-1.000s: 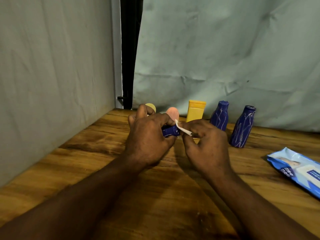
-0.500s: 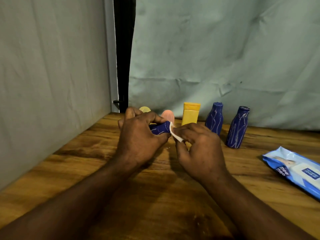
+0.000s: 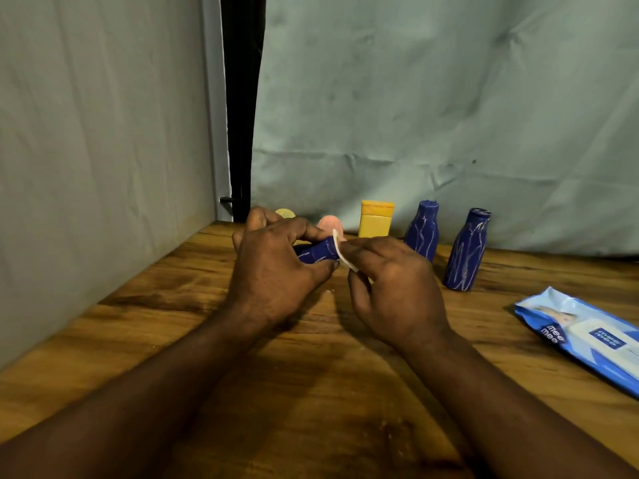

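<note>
My left hand (image 3: 276, 271) grips a small dark blue bottle (image 3: 316, 252) lying sideways above the wooden table (image 3: 173, 323); most of the bottle is hidden inside the fingers. My right hand (image 3: 394, 288) pinches a small white piece (image 3: 342, 252), pressed against the bottle's exposed right end. Both hands are close together at the table's middle.
Along the cloth backdrop stand a yellow bottle (image 3: 376, 219), two dark blue bottles with pale streaks (image 3: 422, 231) (image 3: 465, 250), a pink rounded object (image 3: 328, 224) and a yellow round one (image 3: 285, 213) behind my hands. A blue wipes pack (image 3: 584, 335) lies at right.
The white piece has shifted from lying across the bottle's tip to standing against its end. My hands stayed together, and the view moved slightly.
</note>
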